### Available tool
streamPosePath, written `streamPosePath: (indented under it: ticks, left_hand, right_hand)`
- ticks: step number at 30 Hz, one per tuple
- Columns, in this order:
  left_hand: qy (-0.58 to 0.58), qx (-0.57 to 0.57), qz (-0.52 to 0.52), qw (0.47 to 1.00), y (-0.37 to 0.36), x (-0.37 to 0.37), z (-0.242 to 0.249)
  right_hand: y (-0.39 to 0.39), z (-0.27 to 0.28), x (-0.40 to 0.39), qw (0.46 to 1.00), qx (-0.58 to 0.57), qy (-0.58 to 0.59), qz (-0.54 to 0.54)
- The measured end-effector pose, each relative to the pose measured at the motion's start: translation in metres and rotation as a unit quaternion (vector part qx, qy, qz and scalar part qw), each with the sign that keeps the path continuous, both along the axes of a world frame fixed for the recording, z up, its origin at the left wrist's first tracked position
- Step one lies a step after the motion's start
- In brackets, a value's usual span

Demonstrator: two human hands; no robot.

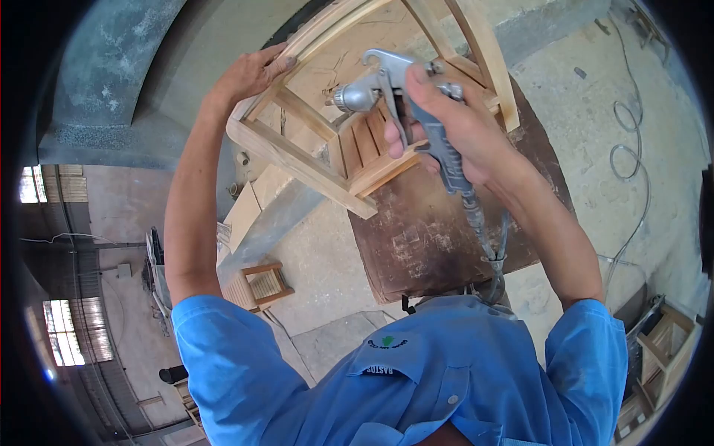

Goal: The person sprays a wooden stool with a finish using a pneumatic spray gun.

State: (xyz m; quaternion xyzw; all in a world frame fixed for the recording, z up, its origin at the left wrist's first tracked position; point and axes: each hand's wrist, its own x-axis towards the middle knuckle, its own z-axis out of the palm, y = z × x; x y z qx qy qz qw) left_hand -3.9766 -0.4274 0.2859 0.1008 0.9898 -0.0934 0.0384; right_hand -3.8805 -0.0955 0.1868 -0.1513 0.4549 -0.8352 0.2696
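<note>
My right hand point(465, 126) is wrapped round the grip of a metal spray gun point(362, 95), its fingers at the trigger. The nozzle points left, over the frame of a wooden chair point(297, 156). A hose point(476, 223) runs down from the gun's handle. My left hand point(260, 73) is on the chair's upper left rail, with its fingers closed over the wood. The chair lies tilted on a brown, worn tabletop point(439, 238), its slatted seat point(364, 141) partly behind the gun and my right hand.
A thin hose point(628, 175) coils across the concrete floor at right. A small wooden stool point(260, 288) stands on the floor at lower left, and more wooden frames point(662, 349) are at lower right. A grey metal structure point(104, 89) stands at upper left.
</note>
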Motion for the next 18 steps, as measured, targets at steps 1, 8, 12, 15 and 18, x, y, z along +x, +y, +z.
streamPosePath:
  ticks: [1,8,12,15,18]
  left_hand:
    - [-0.005,0.000,0.001,1.000,0.004,0.000,0.001]
    - [-0.001,-0.012,-0.015,1.000,-0.010,-0.024,-0.001]
    - [-0.007,-0.016,-0.025,1.000,-0.013,-0.037,-0.004]
    - [-0.010,-0.018,-0.030,0.999,-0.006,-0.043,-0.001]
    - [-0.049,0.003,-0.023,0.999,0.001,-0.051,0.002]
  right_hand:
    - [0.000,-0.002,-0.005,1.000,0.001,0.006,0.017]
    - [0.030,-0.073,0.005,0.981,0.144,-0.123,0.048]
    - [0.050,-0.092,0.013,0.963,0.197,-0.171,0.067]
    - [0.053,-0.080,0.008,0.966,0.205,-0.156,0.034]
    - [0.055,-0.051,0.009,0.983,0.174,-0.051,0.012]
